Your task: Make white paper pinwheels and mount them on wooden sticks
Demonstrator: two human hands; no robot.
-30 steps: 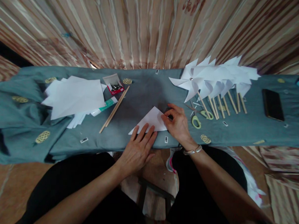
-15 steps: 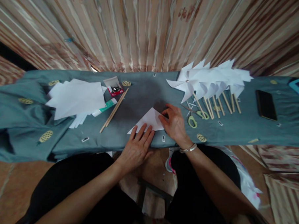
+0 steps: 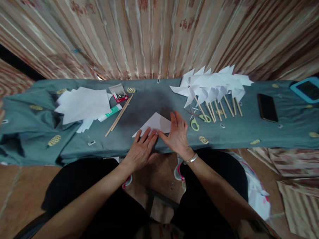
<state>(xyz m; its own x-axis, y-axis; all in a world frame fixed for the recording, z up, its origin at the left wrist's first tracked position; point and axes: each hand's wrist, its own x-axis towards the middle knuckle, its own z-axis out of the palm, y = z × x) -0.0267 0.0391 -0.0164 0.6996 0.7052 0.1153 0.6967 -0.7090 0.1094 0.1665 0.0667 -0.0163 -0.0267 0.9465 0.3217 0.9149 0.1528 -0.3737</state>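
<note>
A sheet of white paper point(image 3: 157, 122), folded into a triangle, lies near the front edge of the cloth-covered table. My left hand point(image 3: 141, 148) rests with fingers spread on its lower left edge. At the paper's right side is my right hand point(image 3: 178, 134), its thumb stretched along the lower edge toward my left fingertips and its other fingers pointing away from me. Both hands press the paper flat; neither grips it. Just right of my right hand lie green-handled scissors point(image 3: 195, 124), partly overlapped by the pinwheel sticks.
Paper pinwheels point(image 3: 211, 84) on wooden sticks lie overlapped at the back right. Farther right are a black phone point(image 3: 267, 107) and a blue-framed tablet point(image 3: 310, 90). Leftward are loose sticks point(image 3: 118, 116), a red box of small metal pieces point(image 3: 120, 95), a green-white tube point(image 3: 112, 110) and paper sheets point(image 3: 84, 104).
My right thumb has slid left along the paper's lower edge, and the right fingers have straightened. My left hand stays on the paper. The whole view has shifted slightly.
</note>
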